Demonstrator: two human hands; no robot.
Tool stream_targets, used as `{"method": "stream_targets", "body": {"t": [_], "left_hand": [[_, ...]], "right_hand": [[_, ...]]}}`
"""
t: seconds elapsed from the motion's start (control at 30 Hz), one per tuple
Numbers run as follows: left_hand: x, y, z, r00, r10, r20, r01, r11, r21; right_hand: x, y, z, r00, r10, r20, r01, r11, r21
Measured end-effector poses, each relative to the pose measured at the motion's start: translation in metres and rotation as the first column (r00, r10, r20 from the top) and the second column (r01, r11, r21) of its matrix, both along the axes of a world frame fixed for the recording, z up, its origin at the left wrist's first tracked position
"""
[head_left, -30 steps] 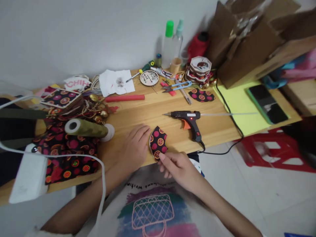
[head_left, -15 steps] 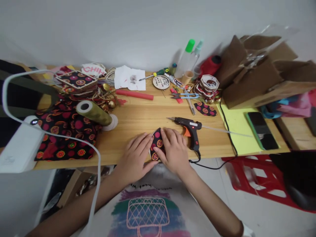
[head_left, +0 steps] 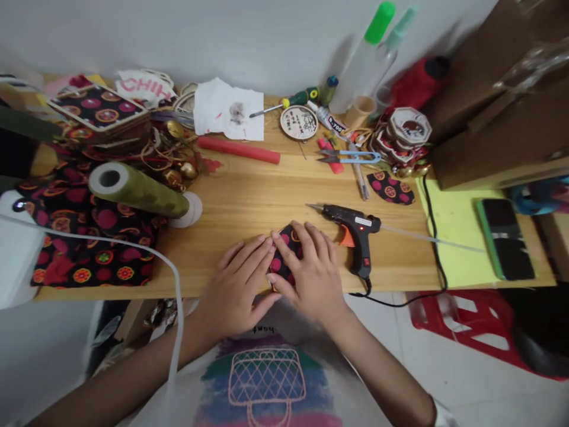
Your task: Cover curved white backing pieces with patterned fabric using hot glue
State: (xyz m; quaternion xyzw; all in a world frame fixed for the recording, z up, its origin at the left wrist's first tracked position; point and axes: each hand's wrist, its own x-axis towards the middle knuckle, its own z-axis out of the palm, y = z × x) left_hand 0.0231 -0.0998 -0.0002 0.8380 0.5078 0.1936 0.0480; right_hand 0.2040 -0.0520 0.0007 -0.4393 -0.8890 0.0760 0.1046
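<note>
A small patterned fabric piece (head_left: 280, 264), black with magenta and orange circles, lies at the table's front edge under both hands. My right hand (head_left: 313, 273) rests on it with fingers stretched out flat. My left hand (head_left: 240, 281) lies flat at its left edge, fingers extended, fingertips meeting the right hand's. Part of the fabric is hidden by the fingers. Just right of my hands is a black glue gun (head_left: 355, 228) with an orange trigger and a lit red light, its nozzle pointing left. A similar fabric piece (head_left: 391, 187) lies behind it.
Folded patterned cloth (head_left: 95, 270) and an olive roll (head_left: 142, 193) lie left. Blue thread snips (head_left: 355, 156), a red stick (head_left: 240, 150) and a screwdriver (head_left: 288, 101) lie behind. At right are a phone (head_left: 507, 237) on yellow paper (head_left: 462, 255) and a cardboard box (head_left: 489, 142). A white cable (head_left: 175, 296) hangs in front.
The view has moved closer to and tilted down at the table. My right hand has shifted left over the fabric, its index fingertip now by the left fingertips.
</note>
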Motion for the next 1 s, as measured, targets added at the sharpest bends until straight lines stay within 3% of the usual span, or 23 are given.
{"method": "stream_targets", "body": {"t": [0.1,0.23,0.4,0.67,1.0], "left_hand": [[0.0009,-0.0005,-0.0011,1.000,0.019,0.018,-0.018,1.000,-0.014],[0.0021,-0.0012,-0.0017,0.999,0.029,0.028,-0.029,0.999,-0.015],[0.0025,-0.0010,-0.0001,1.000,0.029,-0.002,-0.029,0.999,-0.023],[0.0026,-0.0006,0.0020,0.999,0.021,-0.029,-0.023,0.999,-0.040],[0.0020,0.0012,0.0030,0.999,0.008,-0.046,-0.009,1.000,-0.019]], "right_hand": [[0.0000,-0.0013,0.0002,1.000,0.002,-0.026,-0.002,1.000,0.013],[0.0011,-0.0049,-0.0021,0.989,-0.118,-0.084,0.121,0.992,0.038],[-0.0018,-0.0049,-0.0029,0.983,-0.175,-0.059,0.177,0.984,0.029],[-0.0014,-0.0043,-0.0035,0.951,-0.245,-0.188,0.241,0.970,-0.047],[-0.0007,-0.0041,-0.0046,0.967,-0.192,-0.169,0.203,0.978,0.050]]}}
